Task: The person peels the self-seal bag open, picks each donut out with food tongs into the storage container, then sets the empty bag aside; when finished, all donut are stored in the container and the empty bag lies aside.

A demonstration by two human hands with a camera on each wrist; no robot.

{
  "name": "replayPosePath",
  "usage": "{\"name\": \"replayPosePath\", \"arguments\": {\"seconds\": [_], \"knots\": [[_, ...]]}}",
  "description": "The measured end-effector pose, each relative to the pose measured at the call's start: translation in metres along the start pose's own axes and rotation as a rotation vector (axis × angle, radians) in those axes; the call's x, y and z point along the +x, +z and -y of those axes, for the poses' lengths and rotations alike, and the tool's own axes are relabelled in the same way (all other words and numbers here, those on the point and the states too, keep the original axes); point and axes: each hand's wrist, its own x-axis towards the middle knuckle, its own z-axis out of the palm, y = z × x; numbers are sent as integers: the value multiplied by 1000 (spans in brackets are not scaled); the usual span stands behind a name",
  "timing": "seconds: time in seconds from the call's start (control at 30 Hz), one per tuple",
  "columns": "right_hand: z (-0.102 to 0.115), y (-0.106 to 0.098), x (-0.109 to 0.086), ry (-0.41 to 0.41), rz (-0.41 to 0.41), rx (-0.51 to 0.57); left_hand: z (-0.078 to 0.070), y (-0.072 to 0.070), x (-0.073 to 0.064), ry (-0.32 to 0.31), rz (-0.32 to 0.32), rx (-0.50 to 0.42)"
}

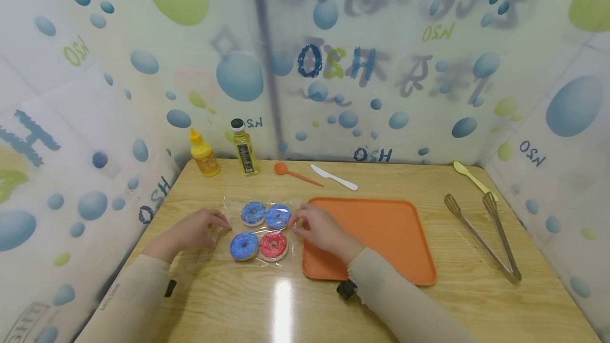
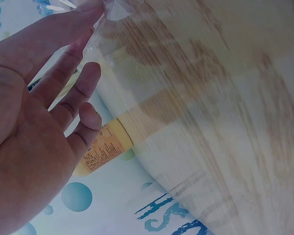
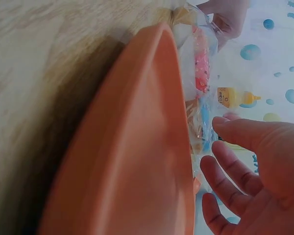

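A clear plastic bag [image 1: 259,263] with toy-like donuts lies on the table; three are blue [image 1: 244,246] and one is red [image 1: 273,245]. At the bag's left edge, my left hand [image 1: 202,228] pinches the plastic between thumb and forefinger. The left wrist view shows the crinkled film [image 2: 118,9] at those fingertips, the other fingers loosely spread. On the opposite side, my right hand [image 1: 321,229] has thumb and forefinger together at the bag's edge beside the blue donut [image 1: 278,216]. Its other fingers [image 3: 225,178] are loosely bent over the orange tray [image 3: 152,147].
Behind the bag stand a yellow squeeze bottle [image 1: 206,156] and an oil bottle [image 1: 244,150]. An orange spoon [image 1: 282,169] and white knife [image 1: 333,177] lie behind the tray. Metal tongs [image 1: 486,240] and a pale-green utensil [image 1: 472,178] lie right. Printed walls enclose the table.
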Motion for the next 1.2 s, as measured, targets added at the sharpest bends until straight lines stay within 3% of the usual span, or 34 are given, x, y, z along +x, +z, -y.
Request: {"name": "replayPosePath", "arguments": {"seconds": [0.27, 0.53, 0.63, 0.83, 1.2], "knots": [[2, 6, -1, 22, 7, 9, 2, 1, -1, -19, 3, -11], [-2, 8, 0, -24, -8, -46, 2, 1, -1, -20, 3, -12], [-4, 7, -2, 2, -6, -42, 1, 1, 0, -4, 0, -13], [-9, 3, -8, 29, -60, -69, 1, -1, 1, 39, -14, 3], [-16, 0, -13, 19, -97, -106, 0, -2, -1, 26, -10, 4]]}}
